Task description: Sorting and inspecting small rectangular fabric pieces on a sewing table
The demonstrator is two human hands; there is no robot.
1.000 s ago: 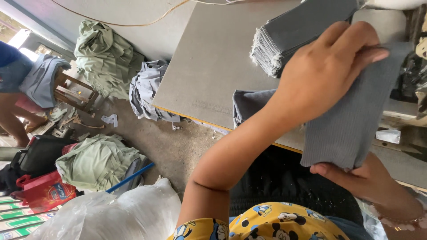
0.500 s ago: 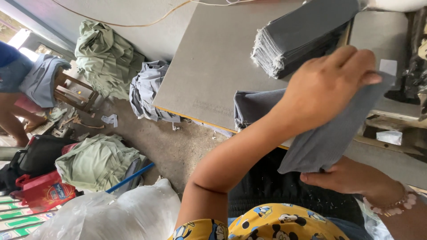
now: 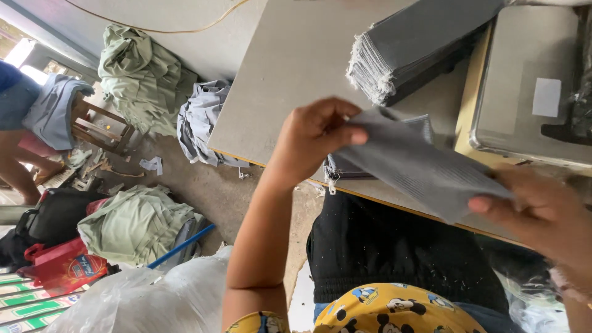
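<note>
Grey woven fabric fills our hands: we hold one flat grey fabric piece (image 3: 425, 172) stretched between them, above the near edge of the work table (image 3: 290, 80). Our left hand (image 3: 311, 139) pinches its upper left corner, thumb pressed against the curled fingers with the cloth caught between them. Our right hand (image 3: 536, 213) grips the lower right end, its fingers (image 3: 493, 203) closed along the edge of the piece; this hand is blurred, so we cannot tell exactly how each finger lies. The piece slants down from left to right and hides part of the table edge and a small folded grey piece (image 3: 345, 169) lying at that edge, just under our left hand.

Further back on the table sits a tall stack of grey cut pieces (image 3: 419, 46) with frayed pale edges, well apart from our hands. To its right stands a grey metal machine housing (image 3: 524, 68) with a white label.

Below the table our lap shows black cloth (image 3: 394, 246) and a yellow printed garment (image 3: 394, 311). On the floor to the left lie heaps of pale green fabric (image 3: 132, 222), a blue-grey bundle (image 3: 200, 120), a wooden stool (image 3: 98, 126), a red bag (image 3: 65, 268) and a clear plastic sack (image 3: 148, 299). Another person's leg (image 3: 18, 169) shows at the far left edge.
</note>
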